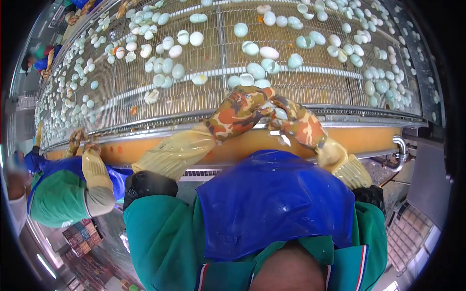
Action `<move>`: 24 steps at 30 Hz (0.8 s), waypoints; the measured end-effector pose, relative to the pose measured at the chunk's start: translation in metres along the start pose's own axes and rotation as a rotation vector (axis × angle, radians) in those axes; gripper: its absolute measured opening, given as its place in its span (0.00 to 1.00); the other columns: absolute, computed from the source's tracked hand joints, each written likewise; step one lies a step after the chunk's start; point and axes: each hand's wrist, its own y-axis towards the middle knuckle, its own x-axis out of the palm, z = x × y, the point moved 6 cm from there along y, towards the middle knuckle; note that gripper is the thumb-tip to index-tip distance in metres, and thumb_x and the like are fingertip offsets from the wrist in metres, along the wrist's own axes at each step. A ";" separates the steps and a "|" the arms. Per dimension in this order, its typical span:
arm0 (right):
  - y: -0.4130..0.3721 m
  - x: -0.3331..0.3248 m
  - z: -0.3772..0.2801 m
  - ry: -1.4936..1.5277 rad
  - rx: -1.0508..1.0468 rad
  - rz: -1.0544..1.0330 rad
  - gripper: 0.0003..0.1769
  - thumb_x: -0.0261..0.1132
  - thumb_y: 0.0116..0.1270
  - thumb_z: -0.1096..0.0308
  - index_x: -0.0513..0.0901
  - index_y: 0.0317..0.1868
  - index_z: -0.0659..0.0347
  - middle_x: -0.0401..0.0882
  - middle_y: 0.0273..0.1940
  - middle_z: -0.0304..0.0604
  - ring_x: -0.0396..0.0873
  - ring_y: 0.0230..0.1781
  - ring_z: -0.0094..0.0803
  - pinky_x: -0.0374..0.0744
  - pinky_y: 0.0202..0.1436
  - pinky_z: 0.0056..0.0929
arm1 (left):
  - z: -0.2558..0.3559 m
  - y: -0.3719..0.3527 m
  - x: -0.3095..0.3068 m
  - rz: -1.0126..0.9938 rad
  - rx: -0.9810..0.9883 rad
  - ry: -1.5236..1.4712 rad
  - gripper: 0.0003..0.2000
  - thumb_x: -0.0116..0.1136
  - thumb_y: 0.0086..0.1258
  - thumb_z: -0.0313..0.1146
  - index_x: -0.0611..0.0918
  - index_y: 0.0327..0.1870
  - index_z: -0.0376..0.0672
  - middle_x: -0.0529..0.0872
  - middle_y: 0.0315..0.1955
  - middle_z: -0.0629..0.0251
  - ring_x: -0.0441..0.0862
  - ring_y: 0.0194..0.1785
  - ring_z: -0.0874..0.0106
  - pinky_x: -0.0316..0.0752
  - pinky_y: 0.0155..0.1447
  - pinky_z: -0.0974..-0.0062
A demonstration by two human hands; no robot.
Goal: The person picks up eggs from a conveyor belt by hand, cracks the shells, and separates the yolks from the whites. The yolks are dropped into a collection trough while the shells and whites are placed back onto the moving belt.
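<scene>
My two hands meet over the near edge of the wire grate, in brown-and-orange camouflage gloves with long cream cuffs. Pale bluish shell of an egg point(280, 114) shows in the small gap between them. My right hand point(300, 122) curls round this egg from the right. From the left, my left hand point(240, 111) is closed, its fingertips pressed in at the egg. White shell pieces point(285, 139) show just below my right fingers, over the orange trough point(238, 149). Just beyond my left hand, pale eggs point(256, 71) and broken shells lie on the grate point(335, 94).
Many pale blue and white eggs and shells spread over the grate. A metal rail point(167, 128) runs along its near side. At the right, a steel pipe point(401, 153) bends down by the trough. A co-worker in a green sleeve point(60, 196) works at the left; others stand farther off.
</scene>
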 end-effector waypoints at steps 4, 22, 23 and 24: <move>-0.044 -0.016 0.020 -0.112 -0.303 0.017 0.20 0.57 0.62 0.73 0.76 0.56 0.55 0.80 0.44 0.45 0.79 0.42 0.36 0.77 0.45 0.31 | -0.017 -0.026 0.022 0.049 -0.019 -0.288 0.19 0.52 0.65 0.25 0.73 0.59 0.39 0.79 0.49 0.56 0.77 0.51 0.65 0.71 0.56 0.72; 0.001 -0.180 0.210 -0.814 0.557 0.769 0.06 0.57 0.60 0.74 0.77 0.37 0.56 0.78 0.32 0.38 0.76 0.34 0.30 0.73 0.35 0.29 | -0.094 0.155 -0.021 0.078 0.029 0.989 0.23 0.58 0.57 0.46 0.76 0.53 0.46 0.81 0.48 0.56 0.78 0.51 0.58 0.72 0.54 0.61; 0.001 -0.177 0.216 -0.810 0.633 0.762 0.05 0.57 0.60 0.73 0.77 0.37 0.56 0.78 0.32 0.38 0.76 0.34 0.30 0.72 0.35 0.29 | -0.096 0.162 -0.017 -0.035 -0.120 0.902 0.21 0.59 0.56 0.44 0.77 0.49 0.46 0.82 0.44 0.55 0.78 0.49 0.58 0.72 0.53 0.61; 0.000 -0.173 0.222 -0.804 0.713 0.752 0.05 0.57 0.60 0.73 0.77 0.37 0.56 0.78 0.31 0.38 0.76 0.33 0.31 0.72 0.35 0.29 | -0.095 0.167 -0.016 -0.033 -0.131 0.909 0.20 0.58 0.57 0.44 0.77 0.50 0.46 0.82 0.45 0.56 0.78 0.50 0.58 0.72 0.53 0.61</move>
